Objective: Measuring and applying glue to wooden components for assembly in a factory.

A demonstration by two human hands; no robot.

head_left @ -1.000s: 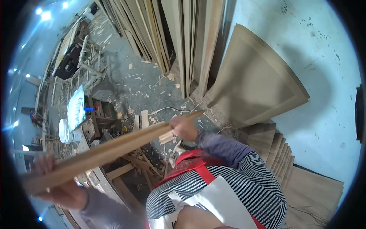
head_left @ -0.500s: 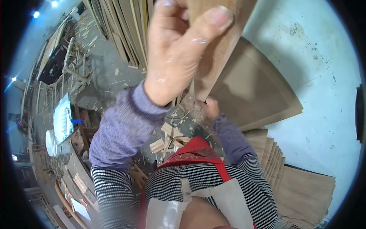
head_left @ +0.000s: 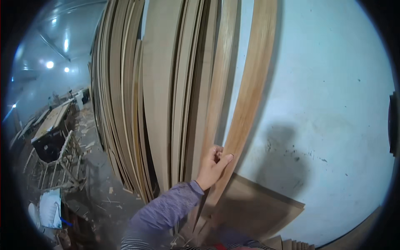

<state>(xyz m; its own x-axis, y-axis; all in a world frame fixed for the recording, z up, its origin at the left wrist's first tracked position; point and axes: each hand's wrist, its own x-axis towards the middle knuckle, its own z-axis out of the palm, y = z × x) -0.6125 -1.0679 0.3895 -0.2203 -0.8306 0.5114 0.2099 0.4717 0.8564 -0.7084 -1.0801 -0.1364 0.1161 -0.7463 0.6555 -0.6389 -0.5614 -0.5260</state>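
Observation:
My left hand (head_left: pixel 213 167), in a purple sleeve, is closed around the edge of a long, narrow wooden plank (head_left: pixel 250 79). Its thumb lies across the front face and the fingers curl at the left edge. The plank stands nearly upright, leaning slightly right toward its top, which runs out of the picture. Just left of it a second narrow plank (head_left: pixel 222 71) stands against the pale wall. My right hand does not show.
Tall boards (head_left: pixel 158 83) stand upright on the left. A brown sheet (head_left: pixel 258 208) leans at the wall's (head_left: pixel 329 104) foot. Wood scraps lie on the floor (head_left: pixel 108 200). A workbench (head_left: pixel 52 121) and a slatted wooden frame (head_left: pixel 62 162) stand far left.
The view has tilted up along the plank, showing the wall and tall boards. My left hand, still on the plank, appears lower and farther off. My right hand has left the picture.

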